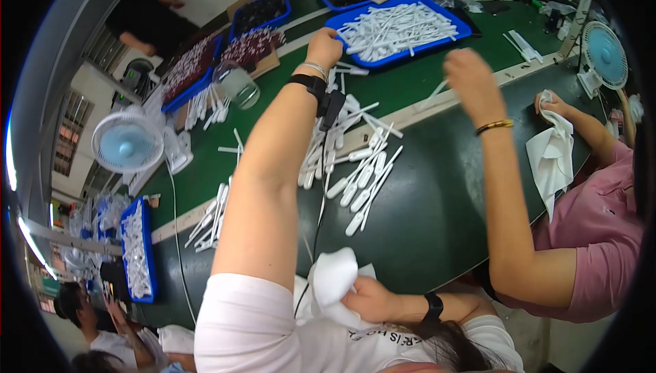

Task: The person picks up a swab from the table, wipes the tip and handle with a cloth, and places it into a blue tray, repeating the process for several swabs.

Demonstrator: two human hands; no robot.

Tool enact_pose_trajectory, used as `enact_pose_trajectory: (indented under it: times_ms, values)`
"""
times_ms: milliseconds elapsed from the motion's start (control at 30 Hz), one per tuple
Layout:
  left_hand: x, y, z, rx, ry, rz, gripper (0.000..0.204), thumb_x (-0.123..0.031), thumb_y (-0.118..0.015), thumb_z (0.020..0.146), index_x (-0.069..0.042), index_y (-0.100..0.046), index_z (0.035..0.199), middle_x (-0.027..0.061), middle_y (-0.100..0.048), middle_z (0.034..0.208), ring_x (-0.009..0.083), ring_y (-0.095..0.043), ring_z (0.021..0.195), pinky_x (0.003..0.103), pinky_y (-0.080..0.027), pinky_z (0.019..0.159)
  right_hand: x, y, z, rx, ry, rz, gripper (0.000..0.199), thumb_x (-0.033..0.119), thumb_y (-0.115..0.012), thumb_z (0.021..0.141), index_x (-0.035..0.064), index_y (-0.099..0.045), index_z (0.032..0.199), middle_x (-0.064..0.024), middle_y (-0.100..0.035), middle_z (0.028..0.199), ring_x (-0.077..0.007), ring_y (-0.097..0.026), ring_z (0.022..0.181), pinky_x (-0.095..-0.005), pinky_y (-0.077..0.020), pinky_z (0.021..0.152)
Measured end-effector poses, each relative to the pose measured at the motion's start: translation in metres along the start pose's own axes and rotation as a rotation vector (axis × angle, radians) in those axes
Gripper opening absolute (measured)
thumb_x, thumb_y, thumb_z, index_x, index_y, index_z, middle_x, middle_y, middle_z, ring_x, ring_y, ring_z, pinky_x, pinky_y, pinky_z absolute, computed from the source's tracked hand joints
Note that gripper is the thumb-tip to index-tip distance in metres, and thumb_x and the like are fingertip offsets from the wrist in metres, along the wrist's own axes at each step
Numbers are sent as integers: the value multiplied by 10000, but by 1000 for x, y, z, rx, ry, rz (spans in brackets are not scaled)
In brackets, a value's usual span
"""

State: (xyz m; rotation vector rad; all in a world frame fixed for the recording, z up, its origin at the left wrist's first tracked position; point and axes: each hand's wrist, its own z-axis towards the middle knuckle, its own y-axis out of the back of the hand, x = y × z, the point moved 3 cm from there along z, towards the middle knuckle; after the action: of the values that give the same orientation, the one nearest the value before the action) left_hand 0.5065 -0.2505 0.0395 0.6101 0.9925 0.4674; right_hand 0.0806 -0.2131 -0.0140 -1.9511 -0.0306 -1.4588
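Note:
My left hand [324,46] reaches far forward, its fingers closed at the left rim of a blue plastic tray [369,64]. That tray is heaped with white plastic droppers [403,28], long-stemmed with bulb ends. Close to my body, my right hand [372,300] grips a white cloth [334,278]. Loose droppers [365,176] lie in a pile on the dark green table between my hands. More droppers [212,217] are spread left of my left forearm, which hides part of the tabletop.
A co-worker in pink sits at right, one hand [473,86] blurred near the tray, the other holding a white cloth [551,147]. Fans [128,140] stand left and right [604,55]. A clear jar [236,86] lies beside more blue trays. Another blue tray [152,257] is at left.

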Motion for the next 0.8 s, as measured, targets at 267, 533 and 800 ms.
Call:
enact_pose_trajectory:
  times_ms: [267,533,800]
  values:
    - [-41,100,-137,984,71,113,138,-148,-529,783,-27,-597,790,62,-607,705,90,-582,621,244,-464,563,-6,-5,2,-1,97,35,275,98,-444,877,27,-478,1141,-22,-540,1042,-92,-501,935,-240,-418,790]
    - [2,97,-246,680,-326,356,156,-73,-499,740,-93,-606,853,72,-589,766,183,-588,683,303,-470,595,-8,-17,3,-20,169,49,277,135,-456,887,21,-480,1138,-20,-541,1033,-88,-498,921,-235,-410,793]
    - [-27,103,-255,603,-804,571,142,-74,-501,713,-140,-580,811,62,-528,794,234,-554,784,358,-444,629,-14,-13,6,-165,172,-63,268,155,-451,893,18,-491,1119,-23,-549,1020,-91,-503,905,-241,-408,792]
